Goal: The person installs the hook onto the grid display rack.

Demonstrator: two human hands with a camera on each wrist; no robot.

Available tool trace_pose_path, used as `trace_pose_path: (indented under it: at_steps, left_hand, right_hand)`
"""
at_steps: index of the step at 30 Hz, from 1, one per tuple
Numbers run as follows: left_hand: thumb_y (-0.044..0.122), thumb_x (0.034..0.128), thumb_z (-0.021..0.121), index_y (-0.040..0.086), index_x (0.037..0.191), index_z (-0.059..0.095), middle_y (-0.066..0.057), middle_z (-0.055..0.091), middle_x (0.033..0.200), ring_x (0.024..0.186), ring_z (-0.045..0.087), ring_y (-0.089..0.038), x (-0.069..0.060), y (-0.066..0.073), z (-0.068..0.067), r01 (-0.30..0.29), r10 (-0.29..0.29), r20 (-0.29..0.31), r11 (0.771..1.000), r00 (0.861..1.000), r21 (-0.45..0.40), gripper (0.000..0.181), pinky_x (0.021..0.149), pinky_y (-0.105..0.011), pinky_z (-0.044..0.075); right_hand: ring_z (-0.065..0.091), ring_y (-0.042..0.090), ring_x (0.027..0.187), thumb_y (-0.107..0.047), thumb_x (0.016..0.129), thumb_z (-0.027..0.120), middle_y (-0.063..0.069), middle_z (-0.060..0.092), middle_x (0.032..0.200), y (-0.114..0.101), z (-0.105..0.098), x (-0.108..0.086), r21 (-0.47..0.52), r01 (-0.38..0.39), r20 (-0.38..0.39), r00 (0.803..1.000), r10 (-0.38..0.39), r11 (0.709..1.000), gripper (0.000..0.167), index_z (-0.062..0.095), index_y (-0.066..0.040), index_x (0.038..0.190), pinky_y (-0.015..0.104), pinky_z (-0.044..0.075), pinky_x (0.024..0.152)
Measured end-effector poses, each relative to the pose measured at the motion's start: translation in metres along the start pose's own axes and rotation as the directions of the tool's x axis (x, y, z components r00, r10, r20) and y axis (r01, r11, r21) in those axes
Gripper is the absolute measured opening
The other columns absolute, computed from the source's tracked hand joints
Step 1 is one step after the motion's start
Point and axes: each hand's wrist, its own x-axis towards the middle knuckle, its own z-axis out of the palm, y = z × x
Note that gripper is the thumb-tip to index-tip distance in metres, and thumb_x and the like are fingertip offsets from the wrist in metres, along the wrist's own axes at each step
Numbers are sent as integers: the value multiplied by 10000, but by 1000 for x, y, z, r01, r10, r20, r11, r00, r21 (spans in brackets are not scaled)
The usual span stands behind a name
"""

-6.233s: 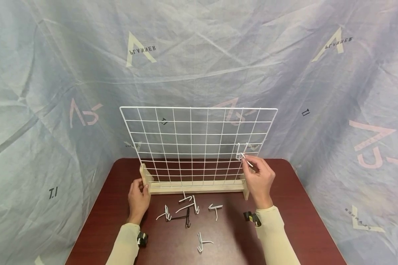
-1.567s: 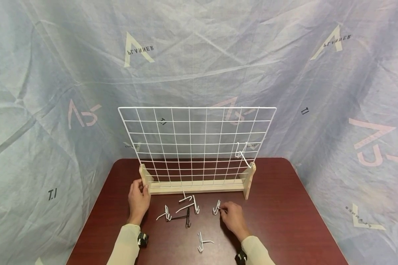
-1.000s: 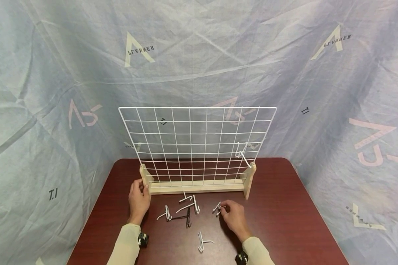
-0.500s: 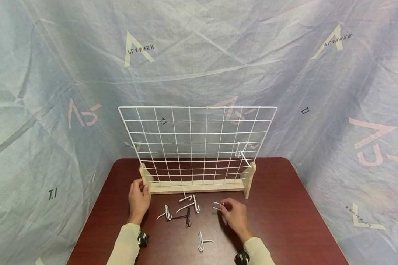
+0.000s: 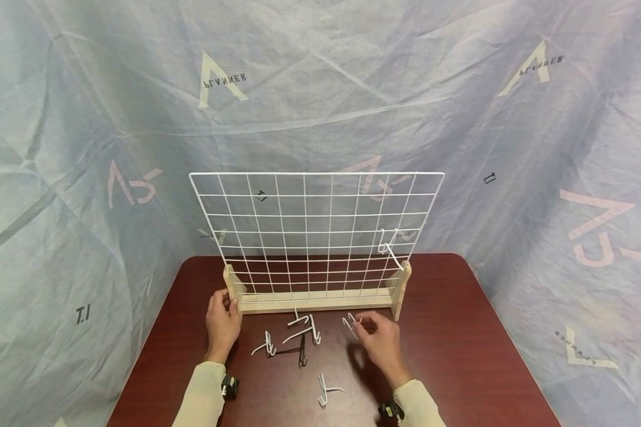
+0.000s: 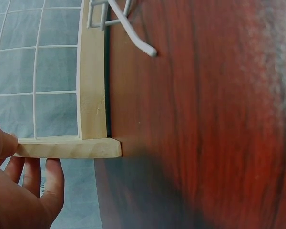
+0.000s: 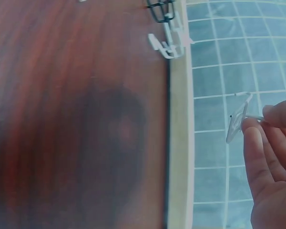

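Observation:
A white wire grid panel [image 5: 306, 174] stands upright in a wooden stand [image 5: 315, 304] on the table. My left hand [image 5: 224, 323] holds the stand's left end piece [image 6: 69, 149], thumb on one side and fingers on the other. Between the thumb and fingertips of my right hand [image 5: 381, 344] is the prong of a white wire hook [image 7: 237, 121]. That hook is raised off the table in front of the grid's right half, its two bent ends pointing up. Another white hook [image 5: 394, 258] hangs on the grid at the right, prong toward me.
Several loose hooks lie before the stand: a white hook [image 5: 269, 344] at the left, a black hook [image 5: 302, 351] and a white hook [image 5: 315, 330] close together, and a lone white hook [image 5: 323, 390] nearer me. A printed grey cloth [image 5: 320, 89] hangs behind the table.
My right hand has come down from the hook on the grid to a white hook on the table, pinched it, turned it and lifted it slightly. The left hand stays on the stand.

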Motion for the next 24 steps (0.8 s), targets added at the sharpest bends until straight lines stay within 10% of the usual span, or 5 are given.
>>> trace_pose_path:
  at_steps: [24]
  left_hand:
    - [-22,980,686,-20,1279,615,-261,667,1187,1099,714,-439,-1,0,2,83,-84,-3,995,996,-50,308,862,-564,592]
  right_hand:
    - [732,38,707,-49,857,867,9,807,865,-64,-25,47,143,60,-96,994,-46,988,141,792,-159,905,160,576,640]
